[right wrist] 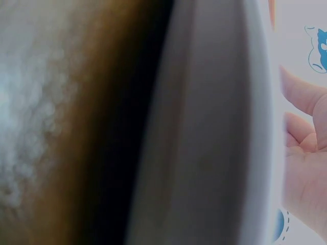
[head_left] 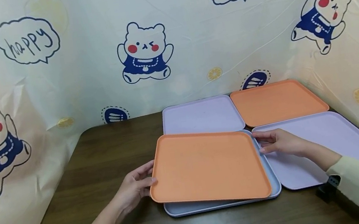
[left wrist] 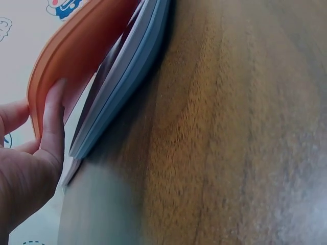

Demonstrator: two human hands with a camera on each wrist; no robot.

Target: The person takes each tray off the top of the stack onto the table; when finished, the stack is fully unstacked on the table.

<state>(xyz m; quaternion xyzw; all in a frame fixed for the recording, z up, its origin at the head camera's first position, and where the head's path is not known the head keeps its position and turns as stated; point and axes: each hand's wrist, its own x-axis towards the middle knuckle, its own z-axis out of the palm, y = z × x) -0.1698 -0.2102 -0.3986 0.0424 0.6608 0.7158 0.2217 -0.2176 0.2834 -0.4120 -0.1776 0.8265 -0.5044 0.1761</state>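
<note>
My left hand grips the left edge of an orange tray, thumb on top and fingers beneath. In the left wrist view, fingers reach under the orange tray, whose near edge is lifted. Below it lies a blue tray, flat on the table; the orange one sits tilted and slightly askew over it. At the orange tray's right edge, my right hand has its fingertips close by, fairly straight; whether they touch is unclear. The right wrist view shows that hand partly hidden behind a blurred pale edge.
A lilac tray and another orange tray lie at the back. A larger-looking lilac tray is under my right forearm. Brown wooden table extends to the left; a printed cloth stands behind and at both sides.
</note>
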